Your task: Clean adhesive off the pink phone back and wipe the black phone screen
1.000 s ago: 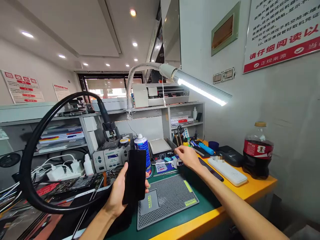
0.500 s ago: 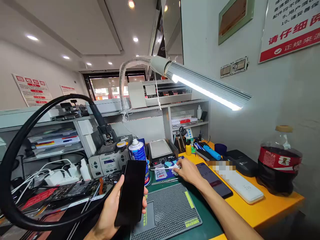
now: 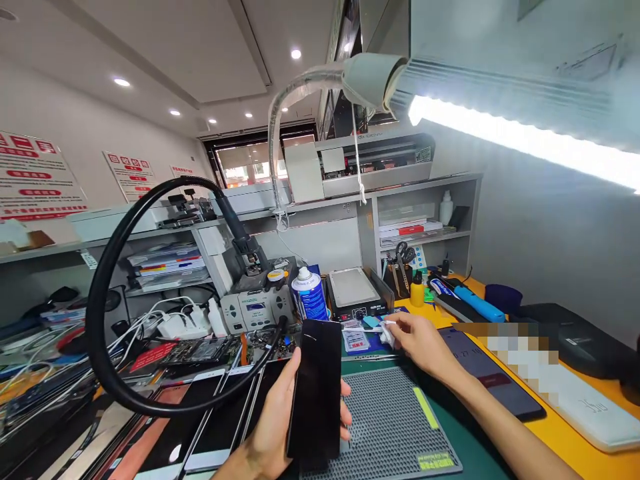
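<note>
A black smartphone (image 3: pixel 316 393) with a dark screen stands tilted up in my left hand (image 3: pixel 275 420), thumb on one edge and fingers round the other. My right hand (image 3: pixel 420 343) reaches to the back of the work area. Its thumb and fingers are closed on a small white crumpled piece (image 3: pixel 388 335), perhaps tissue; its exact kind is unclear. Under and beside that hand are a blue card and a small clear case (image 3: pixel 356 341). A grey textured repair mat (image 3: pixel 395 413) lies below both hands.
A black hose (image 3: pixel 95 300) loops over phones and circuit boards at left. A blue-and-white spray can (image 3: pixel 309 297), hot plate (image 3: pixel 354 293) and soldering station (image 3: pixel 257 310) stand behind. Right are another phone (image 3: pixel 490 373) and a white power bank (image 3: pixel 575 407). A lit lamp (image 3: pixel 500 133) hangs overhead.
My view has turned left, so the bench appears further right and the cola bottle has left the frame. My left hand still holds the phone; my right hand stays by the white piece.
</note>
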`<state>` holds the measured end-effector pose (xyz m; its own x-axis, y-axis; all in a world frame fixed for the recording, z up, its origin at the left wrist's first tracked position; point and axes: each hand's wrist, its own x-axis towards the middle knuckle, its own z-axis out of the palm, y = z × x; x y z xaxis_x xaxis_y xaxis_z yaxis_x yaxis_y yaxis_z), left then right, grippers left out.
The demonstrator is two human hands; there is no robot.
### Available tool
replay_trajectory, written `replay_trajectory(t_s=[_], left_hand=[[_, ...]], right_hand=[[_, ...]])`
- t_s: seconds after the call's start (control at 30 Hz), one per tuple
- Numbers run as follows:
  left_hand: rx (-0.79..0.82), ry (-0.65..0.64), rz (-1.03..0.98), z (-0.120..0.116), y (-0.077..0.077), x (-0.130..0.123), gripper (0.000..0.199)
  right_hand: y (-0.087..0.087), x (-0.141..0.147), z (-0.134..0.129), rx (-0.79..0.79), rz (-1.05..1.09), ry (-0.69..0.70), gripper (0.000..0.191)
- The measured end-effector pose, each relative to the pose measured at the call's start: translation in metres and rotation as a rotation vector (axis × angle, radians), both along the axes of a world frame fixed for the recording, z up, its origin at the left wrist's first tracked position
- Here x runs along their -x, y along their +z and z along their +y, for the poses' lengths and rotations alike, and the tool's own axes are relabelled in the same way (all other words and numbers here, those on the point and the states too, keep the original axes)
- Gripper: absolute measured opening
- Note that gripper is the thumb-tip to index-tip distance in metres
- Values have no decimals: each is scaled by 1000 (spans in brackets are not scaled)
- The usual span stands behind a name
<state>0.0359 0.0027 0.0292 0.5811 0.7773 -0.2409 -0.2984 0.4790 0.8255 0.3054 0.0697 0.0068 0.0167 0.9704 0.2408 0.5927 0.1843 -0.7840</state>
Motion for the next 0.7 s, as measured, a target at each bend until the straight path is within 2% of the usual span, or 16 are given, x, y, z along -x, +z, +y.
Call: replay_trajectory(t_s=[0.2, 0.37, 0.53, 0.63, 0.7], left_hand=[[127, -51, -44, 3, -12, -6, 94], [217, -126, -51, 7, -27, -6, 97], [213, -185, -34, 10, -33, -5, 101], [183, -201, -25, 10, -31, -6, 103], [175, -201, -10, 9, -30, -5, 103]], right_hand=[[2, 8, -4, 51, 247, 56, 34], [19, 16, -19, 38, 390, 94, 36], [43, 39, -27, 64, 412, 277, 27], [49, 56, -24, 107, 386, 387, 21], [50, 65, -19, 135, 378, 414, 26]])
